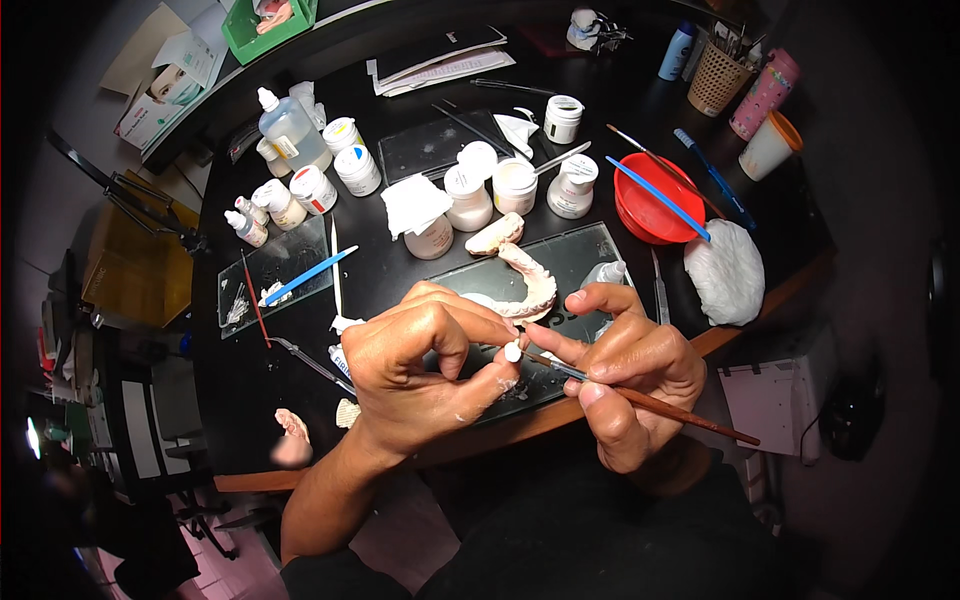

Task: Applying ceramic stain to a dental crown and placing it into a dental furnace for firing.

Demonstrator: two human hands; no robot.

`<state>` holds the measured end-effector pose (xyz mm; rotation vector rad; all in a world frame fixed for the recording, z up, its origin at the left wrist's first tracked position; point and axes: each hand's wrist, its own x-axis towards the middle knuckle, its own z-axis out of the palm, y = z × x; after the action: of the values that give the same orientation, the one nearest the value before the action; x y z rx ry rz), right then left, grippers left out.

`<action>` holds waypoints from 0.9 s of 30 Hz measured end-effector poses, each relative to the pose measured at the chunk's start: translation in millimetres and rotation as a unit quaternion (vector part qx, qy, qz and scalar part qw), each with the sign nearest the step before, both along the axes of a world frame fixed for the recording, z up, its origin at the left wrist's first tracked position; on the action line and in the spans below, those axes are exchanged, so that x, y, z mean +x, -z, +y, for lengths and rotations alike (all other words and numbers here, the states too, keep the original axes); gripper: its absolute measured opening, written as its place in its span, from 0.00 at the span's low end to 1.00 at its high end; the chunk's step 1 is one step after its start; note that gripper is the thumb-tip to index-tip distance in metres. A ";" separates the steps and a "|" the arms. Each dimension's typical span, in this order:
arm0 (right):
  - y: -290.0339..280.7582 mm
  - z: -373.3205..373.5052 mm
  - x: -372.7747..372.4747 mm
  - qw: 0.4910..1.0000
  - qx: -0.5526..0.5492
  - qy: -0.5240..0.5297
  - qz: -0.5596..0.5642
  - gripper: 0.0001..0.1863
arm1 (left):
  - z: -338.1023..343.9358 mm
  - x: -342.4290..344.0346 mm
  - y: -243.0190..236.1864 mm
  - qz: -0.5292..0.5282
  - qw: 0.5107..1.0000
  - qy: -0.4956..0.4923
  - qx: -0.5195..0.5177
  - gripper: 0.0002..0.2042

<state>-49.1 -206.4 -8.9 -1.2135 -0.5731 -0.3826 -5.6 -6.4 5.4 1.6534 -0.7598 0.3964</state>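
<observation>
Brush tip at tooth.
Left hand (425, 375) pinching tooth (512, 351); right hand (625, 375) clenched on brush (650, 400), long axis running lower-right, tip touching tooth.

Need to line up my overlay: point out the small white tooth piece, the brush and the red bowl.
Small white tooth piece (512, 351), head view, its rounded top.
Brush (680, 410), head view, mid wooden handle.
Red bowl (640, 222), head view, inner floor.

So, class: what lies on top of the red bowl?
A blue-handled tool lies across the rim of the red bowl. The bowl's inside looks bare red; the part under the tool is covered.
</observation>
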 end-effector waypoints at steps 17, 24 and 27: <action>-3.7 -2.1 0.7 0.999 -0.047 -0.007 -0.006 0.11 | -0.7 0.2 -0.8 -0.014 1.000 -0.008 0.003 0.23; -2.5 0.6 -0.3 0.999 -0.039 0.005 -0.011 0.12 | 0.0 -0.1 -0.6 -0.011 1.000 -0.004 0.002 0.23; -1.2 2.5 -0.1 1.000 -0.021 0.015 -0.014 0.11 | 0.7 0.1 -0.7 -0.011 1.000 -0.002 0.003 0.23</action>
<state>-49.2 -203.9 -7.8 -1.2602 -0.5910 -0.4147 -5.5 -5.7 6.1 1.6596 -0.7748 0.4172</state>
